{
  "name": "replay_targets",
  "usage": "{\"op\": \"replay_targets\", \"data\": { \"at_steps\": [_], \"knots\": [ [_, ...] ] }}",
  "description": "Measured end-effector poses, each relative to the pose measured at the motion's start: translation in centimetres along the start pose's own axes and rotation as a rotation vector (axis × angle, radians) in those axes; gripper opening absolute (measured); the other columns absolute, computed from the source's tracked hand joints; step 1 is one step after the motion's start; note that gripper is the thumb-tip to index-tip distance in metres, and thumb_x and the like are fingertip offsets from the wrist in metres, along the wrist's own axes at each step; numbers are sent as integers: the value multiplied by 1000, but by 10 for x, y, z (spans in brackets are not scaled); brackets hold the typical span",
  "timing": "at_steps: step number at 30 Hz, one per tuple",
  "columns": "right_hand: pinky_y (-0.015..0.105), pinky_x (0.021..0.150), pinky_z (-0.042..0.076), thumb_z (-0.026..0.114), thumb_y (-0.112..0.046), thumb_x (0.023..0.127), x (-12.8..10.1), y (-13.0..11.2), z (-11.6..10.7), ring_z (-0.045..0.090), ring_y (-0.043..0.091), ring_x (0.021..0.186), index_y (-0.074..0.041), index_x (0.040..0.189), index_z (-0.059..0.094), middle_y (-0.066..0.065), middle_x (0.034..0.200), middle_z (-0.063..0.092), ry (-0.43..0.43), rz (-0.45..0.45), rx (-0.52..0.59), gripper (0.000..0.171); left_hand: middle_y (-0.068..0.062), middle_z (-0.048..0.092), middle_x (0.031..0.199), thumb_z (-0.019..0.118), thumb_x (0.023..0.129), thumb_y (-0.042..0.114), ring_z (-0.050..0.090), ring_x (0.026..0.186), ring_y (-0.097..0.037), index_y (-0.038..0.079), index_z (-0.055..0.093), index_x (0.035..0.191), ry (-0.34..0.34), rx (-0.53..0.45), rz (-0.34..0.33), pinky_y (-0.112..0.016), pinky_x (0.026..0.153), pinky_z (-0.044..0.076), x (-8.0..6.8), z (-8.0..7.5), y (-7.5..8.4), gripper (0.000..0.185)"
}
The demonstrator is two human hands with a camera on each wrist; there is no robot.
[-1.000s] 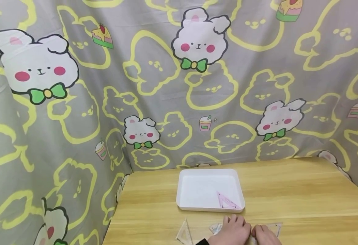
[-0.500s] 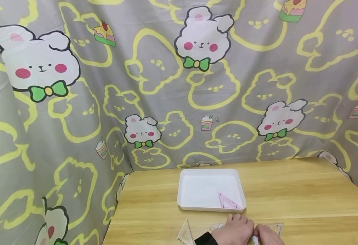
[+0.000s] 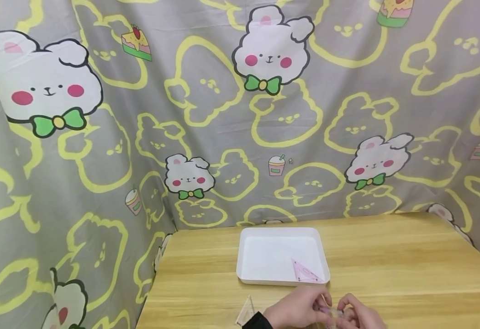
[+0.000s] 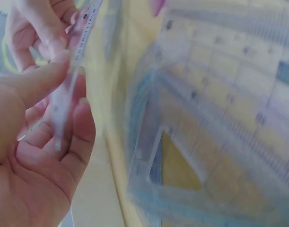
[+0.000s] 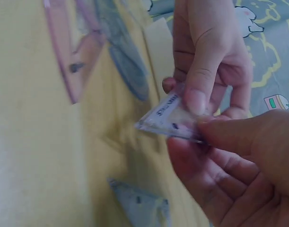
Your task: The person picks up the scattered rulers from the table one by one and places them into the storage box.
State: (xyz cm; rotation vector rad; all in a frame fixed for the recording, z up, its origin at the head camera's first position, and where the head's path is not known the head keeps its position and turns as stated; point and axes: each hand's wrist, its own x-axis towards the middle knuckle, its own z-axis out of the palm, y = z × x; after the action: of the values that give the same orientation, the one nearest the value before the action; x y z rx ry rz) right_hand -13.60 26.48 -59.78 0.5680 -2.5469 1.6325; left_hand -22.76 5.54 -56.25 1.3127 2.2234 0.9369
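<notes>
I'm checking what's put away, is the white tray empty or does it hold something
Not empty: in the head view, a pink triangular set square lies inside the white tray, at its near right corner.

A curtain [image 3: 207, 105] hangs behind the table [image 3: 408, 260] and along its left and right sides. On the table, in front of the curtain's back stretch, lies a tray [image 3: 260, 256]; inside it, at the near right corner, is a triangle ruler [image 3: 311, 277]. Nearer than the tray are the hands: the left hand [image 3: 295, 305] before its right half, the right hand [image 3: 361, 314] farther right. Between them is a second triangle ruler [image 5: 175, 118]. A third triangle ruler [image 3: 240, 320] is left of the left hand, just beside the cuff [image 3: 258, 321].
</notes>
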Motion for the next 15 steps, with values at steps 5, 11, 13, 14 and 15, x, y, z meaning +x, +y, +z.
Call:
{"op": "replay_targets", "data": {
  "at_steps": [5,11,13,14,15],
  "knots": [
    [28,48,51,66,3,98,11,-17,-6,62,-1,56,-2,108,49,-7,69,69,69,-19,32,20,3,75,91,75,98,12,63,78,9,6,69,110,118,-300,8,-15,70,54,-3,-14,-1,15],
    [33,54,59,67,5,98,34,-31,-12,68,12,61,6,110,54,5,83,67,187,45,67,18,-11,77,90,69,99,3,73,73,-6,-4,68,111,257,-536,2,-35,70,63,3,-35,-6,14],
    [34,55,60,67,5,98,44,-33,-14,69,13,63,9,112,55,6,86,65,217,56,78,19,-8,76,90,70,97,0,73,72,-7,-5,68,109,314,-566,-12,-39,70,64,6,-43,-8,13],
    [34,56,60,67,5,97,50,-34,-15,69,13,64,9,111,56,7,86,65,231,58,75,19,-7,76,90,70,96,0,73,72,-7,-5,68,108,339,-581,-21,-40,71,64,7,-46,-10,12],
    [34,56,60,68,6,97,54,-35,-15,69,13,64,9,112,56,7,86,65,240,52,67,19,-8,76,90,71,96,-1,73,72,-7,-5,68,107,359,-591,-27,-41,71,64,9,-49,-12,12]
  ]
}}
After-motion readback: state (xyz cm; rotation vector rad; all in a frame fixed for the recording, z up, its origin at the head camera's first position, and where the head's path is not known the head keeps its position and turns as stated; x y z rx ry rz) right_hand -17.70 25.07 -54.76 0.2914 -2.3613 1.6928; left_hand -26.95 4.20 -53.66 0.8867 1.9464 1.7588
